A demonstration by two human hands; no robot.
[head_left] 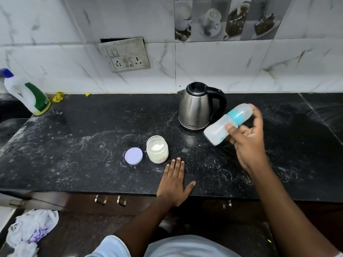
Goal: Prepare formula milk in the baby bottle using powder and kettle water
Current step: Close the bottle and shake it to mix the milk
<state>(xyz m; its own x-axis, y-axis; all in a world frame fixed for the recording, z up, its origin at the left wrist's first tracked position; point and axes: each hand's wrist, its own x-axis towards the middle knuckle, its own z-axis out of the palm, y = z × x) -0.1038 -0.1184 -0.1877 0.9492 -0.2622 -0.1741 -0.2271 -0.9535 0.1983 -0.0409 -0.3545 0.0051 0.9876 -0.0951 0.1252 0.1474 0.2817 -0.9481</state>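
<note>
Right hand [249, 143] is gripping tilted bottle [227, 124] beside kettle [195, 108]; left hand [175, 179] is lying flat, fingers straight, near jar [157, 149]

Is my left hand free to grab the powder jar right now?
Probably yes. The left hand lies flat and empty on the counter, fingertips just short of the open powder jar, nothing between them. The lid sits beside the jar, out of the way.

I see the right hand [248, 143] gripping the tilted, blurred baby bottle [227, 123] in the air just beside the kettle [194, 106], while the left hand [174, 182] lies flat on the black counter [83, 138] near the open powder jar [157, 149] and its lid [133, 156].
</note>
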